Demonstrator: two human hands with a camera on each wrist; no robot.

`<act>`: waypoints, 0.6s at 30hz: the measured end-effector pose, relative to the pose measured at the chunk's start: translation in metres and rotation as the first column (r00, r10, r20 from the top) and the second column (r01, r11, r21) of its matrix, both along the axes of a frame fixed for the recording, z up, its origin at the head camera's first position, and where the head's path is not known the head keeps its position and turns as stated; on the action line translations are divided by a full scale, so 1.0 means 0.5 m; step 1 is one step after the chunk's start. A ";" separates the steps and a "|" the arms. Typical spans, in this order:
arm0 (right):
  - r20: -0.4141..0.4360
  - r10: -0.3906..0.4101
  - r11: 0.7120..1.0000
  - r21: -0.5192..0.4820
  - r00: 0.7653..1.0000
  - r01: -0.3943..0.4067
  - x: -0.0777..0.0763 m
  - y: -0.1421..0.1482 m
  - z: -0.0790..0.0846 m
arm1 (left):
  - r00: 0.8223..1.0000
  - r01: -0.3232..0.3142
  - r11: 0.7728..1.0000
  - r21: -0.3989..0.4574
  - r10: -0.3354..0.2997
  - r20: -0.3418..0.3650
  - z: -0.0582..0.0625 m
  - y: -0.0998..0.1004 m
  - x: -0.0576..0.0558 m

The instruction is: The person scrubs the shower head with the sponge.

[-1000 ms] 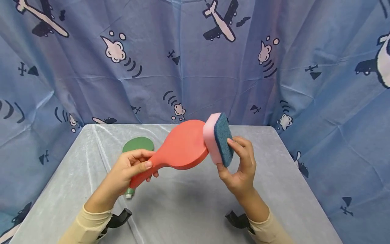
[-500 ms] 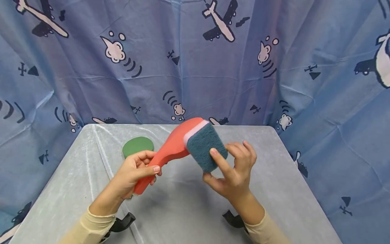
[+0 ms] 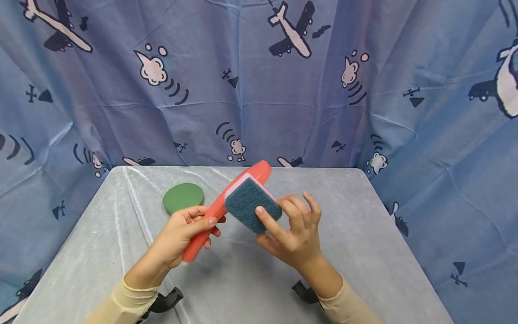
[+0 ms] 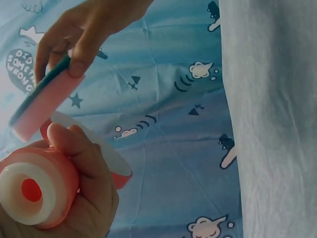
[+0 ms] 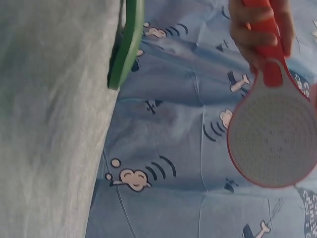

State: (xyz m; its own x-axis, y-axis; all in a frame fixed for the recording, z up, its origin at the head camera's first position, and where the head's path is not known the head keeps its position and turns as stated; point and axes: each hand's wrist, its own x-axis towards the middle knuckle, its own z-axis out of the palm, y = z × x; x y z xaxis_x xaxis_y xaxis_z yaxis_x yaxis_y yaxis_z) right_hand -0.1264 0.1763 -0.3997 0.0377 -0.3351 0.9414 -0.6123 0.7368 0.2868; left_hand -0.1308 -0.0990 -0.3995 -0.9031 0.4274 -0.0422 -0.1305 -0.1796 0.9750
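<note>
My left hand [image 3: 178, 236] grips the handle of a red shower head [image 3: 197, 246], held up above the table and tilted, with its head seen nearly edge-on. Its grey perforated spray face [image 5: 272, 136] shows in the right wrist view, and its hollow white handle end [image 4: 11, 191] in the left wrist view. Between the thumb and fingers of my right hand [image 3: 297, 236] is a pink sponge [image 3: 251, 204] with a dark green scouring side facing me. In the head view the sponge overlaps the red shower head's neck; whether they touch I cannot tell.
A green shower head [image 3: 183, 197] lies on the left part of the grey cloth-covered table [image 3: 356, 252], partly hidden behind my left hand. A blue curtain [image 3: 259, 90] with printed planes hangs behind the table and along its sides.
The red shower head has turned from showing its broad back to nearly edge-on. My right hand has carried the sponge left and somewhat down, its scouring side turning toward me.
</note>
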 end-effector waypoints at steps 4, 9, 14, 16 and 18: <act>0.074 0.005 0.992 -0.128 0.997 0.005 -0.004 0.011 0.005 | 1.000 0.015 0.999 -0.030 -0.015 0.005 -0.002 0.004 0.001; 0.022 0.022 1.000 -0.013 1.000 -0.022 -0.003 0.000 -0.006 | 1.000 0.022 0.993 -0.120 -0.023 -0.008 -0.008 0.011 0.004; -0.029 0.013 0.982 0.191 1.000 -0.007 0.000 -0.013 -0.019 | 0.999 0.019 0.989 -0.145 -0.023 -0.025 -0.012 0.016 0.006; -0.034 -0.004 0.977 0.211 0.999 0.011 0.002 -0.013 -0.021 | 0.999 0.018 0.989 -0.150 -0.022 -0.024 -0.012 0.016 0.007; -0.047 -0.016 0.985 0.173 0.999 0.024 0.001 -0.011 -0.019 | 0.999 0.024 0.987 -0.157 -0.027 -0.019 -0.013 0.017 0.008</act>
State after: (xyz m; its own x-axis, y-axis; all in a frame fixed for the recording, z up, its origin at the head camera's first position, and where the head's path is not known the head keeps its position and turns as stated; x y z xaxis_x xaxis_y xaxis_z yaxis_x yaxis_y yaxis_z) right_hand -0.1258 0.1707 -0.4091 0.0705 -0.4943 0.8664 -0.5817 0.6852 0.4382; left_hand -0.1270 -0.0904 -0.4058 -0.8933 0.4400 -0.0920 -0.1127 -0.0211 0.9934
